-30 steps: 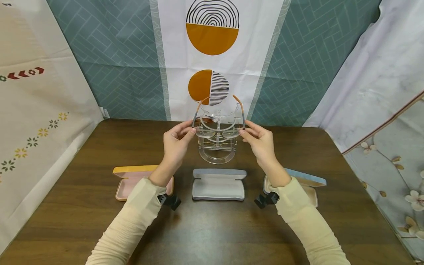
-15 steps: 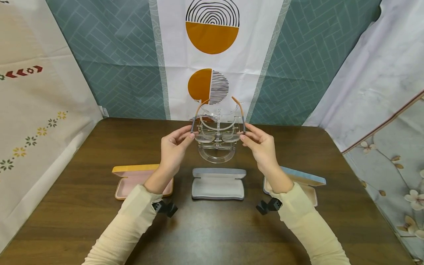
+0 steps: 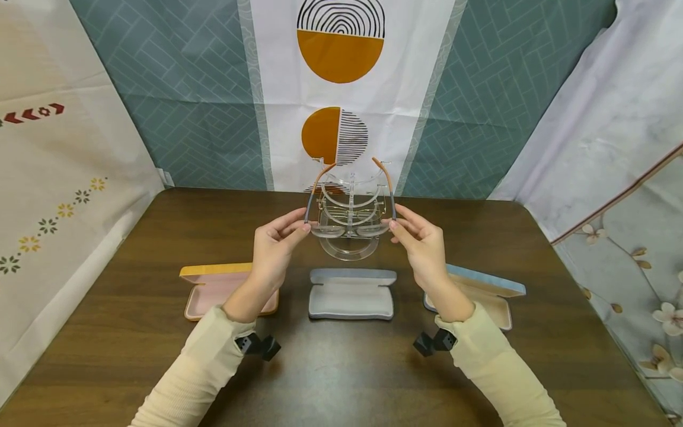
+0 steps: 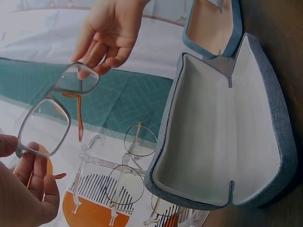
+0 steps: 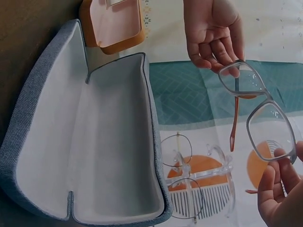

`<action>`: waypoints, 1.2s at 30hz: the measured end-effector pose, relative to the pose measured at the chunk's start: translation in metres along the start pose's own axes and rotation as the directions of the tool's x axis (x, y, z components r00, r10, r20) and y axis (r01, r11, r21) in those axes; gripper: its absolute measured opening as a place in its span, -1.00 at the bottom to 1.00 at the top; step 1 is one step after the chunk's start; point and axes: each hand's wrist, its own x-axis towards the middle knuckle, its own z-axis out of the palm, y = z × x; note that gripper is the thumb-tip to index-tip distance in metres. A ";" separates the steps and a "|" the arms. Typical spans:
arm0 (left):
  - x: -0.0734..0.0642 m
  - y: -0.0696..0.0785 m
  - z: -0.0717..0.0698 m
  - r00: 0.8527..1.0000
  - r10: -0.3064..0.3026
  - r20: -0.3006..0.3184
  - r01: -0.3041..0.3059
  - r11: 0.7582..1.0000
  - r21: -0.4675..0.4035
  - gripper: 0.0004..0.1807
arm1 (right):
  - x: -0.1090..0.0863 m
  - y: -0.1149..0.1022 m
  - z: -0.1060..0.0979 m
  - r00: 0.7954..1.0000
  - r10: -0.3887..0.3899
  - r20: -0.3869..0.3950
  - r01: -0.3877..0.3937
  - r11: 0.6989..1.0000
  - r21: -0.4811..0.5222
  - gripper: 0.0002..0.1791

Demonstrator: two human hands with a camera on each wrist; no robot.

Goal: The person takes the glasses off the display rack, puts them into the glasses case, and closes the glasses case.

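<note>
Drawn farther from the transparent plastic stand [image 3: 351,193], the grey-framed, orange-tipped eyeglasses [image 3: 328,232], pinched by left hand [image 3: 270,249] and right hand [image 3: 427,249], need level, even handling.

- grey glasses [image 5: 268,97], orange at arm tips
- yellow case [image 3: 213,295], pink inside
- grey-blue case [image 3: 351,301], pale grey inside
- light-blue case [image 3: 492,304], beige inside
- brown, wood-grained counter [image 3: 341,373]

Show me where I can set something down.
Bare table: in front of the gray case, between the sleeves; left of the yellow case; right of the blue case. Crowded: around the stand, where left hand and right hand hold the glasses.
</note>
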 end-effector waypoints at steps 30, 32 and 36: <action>-0.028 0.000 -0.001 1.000 0.031 0.003 -0.031 0.999 0.019 -0.60 | -0.029 0.000 -0.003 0.999 -0.033 0.013 0.032 0.999 0.023 -0.58; -0.029 0.000 -0.001 0.999 0.033 0.003 -0.033 0.999 0.019 -0.60 | -0.031 -0.001 -0.004 0.999 -0.034 0.020 0.034 0.999 0.014 -0.58; -0.032 0.000 -0.002 0.999 0.048 0.011 -0.048 0.999 0.023 -0.60 | -0.035 -0.001 -0.005 0.999 -0.035 0.030 0.035 0.999 0.003 -0.57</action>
